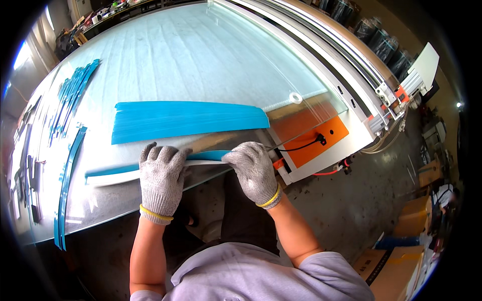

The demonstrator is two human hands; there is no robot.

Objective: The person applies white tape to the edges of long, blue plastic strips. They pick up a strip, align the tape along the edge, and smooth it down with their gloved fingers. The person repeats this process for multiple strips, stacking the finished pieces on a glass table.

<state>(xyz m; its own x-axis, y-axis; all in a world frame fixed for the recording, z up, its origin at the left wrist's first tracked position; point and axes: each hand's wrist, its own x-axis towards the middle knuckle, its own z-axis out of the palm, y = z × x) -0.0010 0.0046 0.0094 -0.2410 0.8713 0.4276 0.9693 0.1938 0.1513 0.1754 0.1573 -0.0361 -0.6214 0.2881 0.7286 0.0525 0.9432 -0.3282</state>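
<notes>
I wear grey knit gloves with yellow cuffs on both hands. Near the front edge of a glass-topped table, a long, narrow blue strip with a white underside stretches between my hands. Its right end is pinched by my right hand, thumb and fingers closed. My left hand grips the strip farther along, fingers over its far side, and hides part of it. The strip's left end sticks out past my left hand, slightly blurred. Just beyond lies a wide stack of flat blue strips.
Loose blue strips lie at far left, with a pair overhanging the front edge. A white ring sits near an orange panel with a black cable. A metal rail machine borders the right side; cardboard boxes stand below.
</notes>
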